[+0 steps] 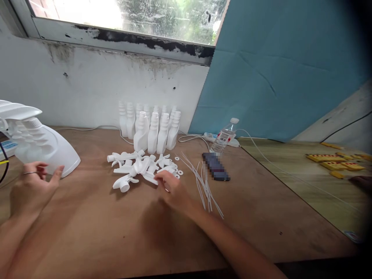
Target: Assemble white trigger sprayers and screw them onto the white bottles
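Note:
Over at the left edge, my left hand point(35, 190) is beside the lower part of a white spray bottle point(55, 151) with its spray head on. Its thumb is apart from the bent fingers; whether it touches the bottle is hard to tell. My right hand point(174, 192) reaches the right side of a pile of white trigger spray heads point(128, 168), thumb and fingertips closed on the end of one spray head point(149, 178). Several small white washers point(180, 172) lie behind that hand. Thin white dip tubes point(205, 186) are spread out to its right.
White open-necked bottles point(153, 133) stand in rows near the wall. A dark phone point(215, 166) and a clear water bottle point(223, 136) are at the right, by a power strip point(232, 142) and cables. Yellow pieces point(328, 157) lie on another surface, near a dark hand point(362, 181).

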### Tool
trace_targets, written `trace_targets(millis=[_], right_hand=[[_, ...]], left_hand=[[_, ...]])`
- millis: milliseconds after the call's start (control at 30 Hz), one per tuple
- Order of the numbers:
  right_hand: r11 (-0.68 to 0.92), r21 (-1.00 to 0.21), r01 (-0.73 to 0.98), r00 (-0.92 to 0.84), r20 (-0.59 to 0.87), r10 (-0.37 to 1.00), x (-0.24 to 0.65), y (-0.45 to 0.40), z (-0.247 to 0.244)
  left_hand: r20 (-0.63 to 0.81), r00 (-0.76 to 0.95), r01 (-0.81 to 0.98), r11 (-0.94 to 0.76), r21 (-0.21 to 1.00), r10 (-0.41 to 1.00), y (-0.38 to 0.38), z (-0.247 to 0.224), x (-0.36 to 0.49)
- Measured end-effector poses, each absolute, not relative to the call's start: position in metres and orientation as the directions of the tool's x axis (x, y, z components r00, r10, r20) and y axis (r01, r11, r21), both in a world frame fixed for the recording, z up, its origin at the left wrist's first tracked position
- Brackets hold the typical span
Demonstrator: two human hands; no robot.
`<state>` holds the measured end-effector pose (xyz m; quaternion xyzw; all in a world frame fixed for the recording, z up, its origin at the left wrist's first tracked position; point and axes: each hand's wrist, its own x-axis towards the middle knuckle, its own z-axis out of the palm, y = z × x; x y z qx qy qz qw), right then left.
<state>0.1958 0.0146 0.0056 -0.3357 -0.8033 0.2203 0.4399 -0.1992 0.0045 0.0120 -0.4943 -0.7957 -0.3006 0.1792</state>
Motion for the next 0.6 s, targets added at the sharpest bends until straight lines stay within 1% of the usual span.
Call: trace_targets(millis=[33,67,100,133,167,233,300,400,500,600], right_hand=[[0.644,-0.633,0.430,-0.376,0.523,0.765,0.209,0.023,0.010],[0.595,-0.618,0.514,-0.383,0.455,0.804,0.222,0.032,0.014],[0.552,-0.599,0.581,-0.418,0.362,0.833,0.235,0.038,0.018],[0.514,-0.596,0.617,-0.475,0.239,0.847,0.248,0.044,0.021],[0.476,-0.603,0.640,-0.522,0.112,0.845,0.259,0.048,0.023],[0.430,-0.618,0.657,-0.579,-0.049,0.814,0.276,0.051,0.026],[0.386,-0.651,0.653,-0.604,-0.140,0.785,0.286,0.051,0.028],[0.303,-0.694,0.653,-0.592,-0.218,0.775,0.290,0.049,0.028],[0.269,-0.695,0.667,-0.560,-0.228,0.797,0.290,0.051,0.023],[0.272,-0.698,0.662,-0.563,-0.225,0.795,0.290,0.054,0.017]], left_hand=[[0.552,-0.378,0.922,0.249,0.296,0.743,0.002,0.015,-0.186],[0.492,-0.255,0.947,0.113,0.299,0.832,-0.001,0.019,-0.171],[0.429,-0.090,0.947,-0.057,0.316,0.899,-0.003,0.022,-0.155],[0.373,0.100,0.917,-0.231,0.326,0.922,-0.004,0.023,-0.138],[0.343,0.276,0.873,-0.383,0.301,0.898,-0.004,0.024,-0.123],[0.309,0.500,0.791,-0.572,0.218,0.809,-0.002,0.019,-0.100],[0.328,0.586,0.742,-0.654,0.150,0.741,0.003,0.010,-0.088],[0.406,0.609,0.691,-0.707,0.149,0.681,0.005,-0.003,-0.086],[0.425,0.650,0.595,-0.770,0.230,0.630,-0.003,-0.005,-0.089],[0.421,0.682,0.460,-0.799,0.388,0.597,-0.015,-0.001,-0.079]])
